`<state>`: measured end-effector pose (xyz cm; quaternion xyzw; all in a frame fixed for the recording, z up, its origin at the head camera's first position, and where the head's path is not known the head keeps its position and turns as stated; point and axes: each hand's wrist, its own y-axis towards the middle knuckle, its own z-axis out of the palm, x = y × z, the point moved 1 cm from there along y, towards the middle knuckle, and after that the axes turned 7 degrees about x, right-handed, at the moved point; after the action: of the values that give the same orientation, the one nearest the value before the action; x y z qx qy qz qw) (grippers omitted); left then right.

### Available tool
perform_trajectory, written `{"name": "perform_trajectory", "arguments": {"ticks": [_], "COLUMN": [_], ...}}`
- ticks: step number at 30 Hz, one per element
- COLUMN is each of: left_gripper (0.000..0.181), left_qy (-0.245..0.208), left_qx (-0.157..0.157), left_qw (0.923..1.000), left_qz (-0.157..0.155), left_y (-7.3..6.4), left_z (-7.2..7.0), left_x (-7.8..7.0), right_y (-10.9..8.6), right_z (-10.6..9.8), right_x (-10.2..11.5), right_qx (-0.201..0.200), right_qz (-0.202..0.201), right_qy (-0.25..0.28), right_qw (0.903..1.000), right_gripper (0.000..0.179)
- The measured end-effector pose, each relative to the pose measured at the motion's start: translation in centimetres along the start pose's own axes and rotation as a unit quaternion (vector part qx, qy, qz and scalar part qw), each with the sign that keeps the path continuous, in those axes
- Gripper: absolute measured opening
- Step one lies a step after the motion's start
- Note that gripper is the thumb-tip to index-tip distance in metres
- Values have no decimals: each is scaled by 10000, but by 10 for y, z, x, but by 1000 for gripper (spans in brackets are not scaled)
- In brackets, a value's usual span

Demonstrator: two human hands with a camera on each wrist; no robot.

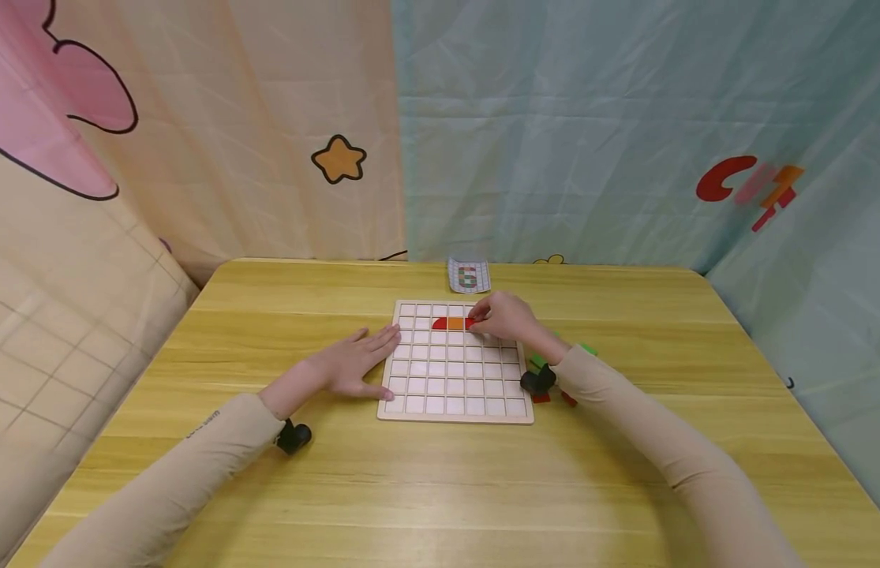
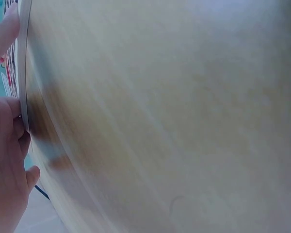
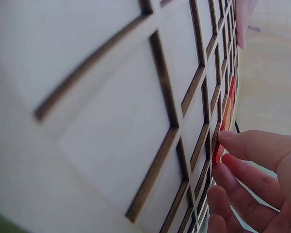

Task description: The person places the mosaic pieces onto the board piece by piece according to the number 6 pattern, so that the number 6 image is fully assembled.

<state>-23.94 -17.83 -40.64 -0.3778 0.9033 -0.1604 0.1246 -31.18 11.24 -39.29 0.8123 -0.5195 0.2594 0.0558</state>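
A pale wooden grid board [image 1: 454, 416] with square recesses lies on the table. In its second row from the far side sit a red piece [image 1: 440, 323] with a rounded corner and an orange square tile [image 1: 455, 323]. Just right of these, my right hand [image 1: 509, 319] pinches a red tile [image 3: 218, 151] at its recess, thumb on the near side in the right wrist view. My left hand [image 1: 350, 364] rests with fingers spread along the board's left edge, fingertips and thumb on the rim. It holds no piece.
Green tiles [image 1: 537, 360] and red tiles [image 1: 541, 398] lie right of the board, partly hidden by the right forearm and its black wrist camera [image 1: 537, 382]. A small pattern card [image 1: 469, 276] stands at the table's far edge, before a curtain [image 1: 553, 142].
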Motion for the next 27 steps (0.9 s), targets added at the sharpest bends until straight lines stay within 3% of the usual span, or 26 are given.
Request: {"name": "perform_trajectory", "arguments": {"ticks": [11,27], "left_gripper": [101,100], "left_qy": [15,34], "left_qx": [85,40], "left_qw": [9999,10000], "left_qz": [-59,5], "left_y": [0,0], "left_z": [-2,-2], "left_x": [-1,0], "right_y": [-6,-35], "right_z": [-2,-22], "right_x": [-4,-27], "right_qx": [-23,-522], "right_qz": [-397,-211], "right_qy": [64,312], "right_qw": [9992,9979], "right_gripper": [24,27]}}
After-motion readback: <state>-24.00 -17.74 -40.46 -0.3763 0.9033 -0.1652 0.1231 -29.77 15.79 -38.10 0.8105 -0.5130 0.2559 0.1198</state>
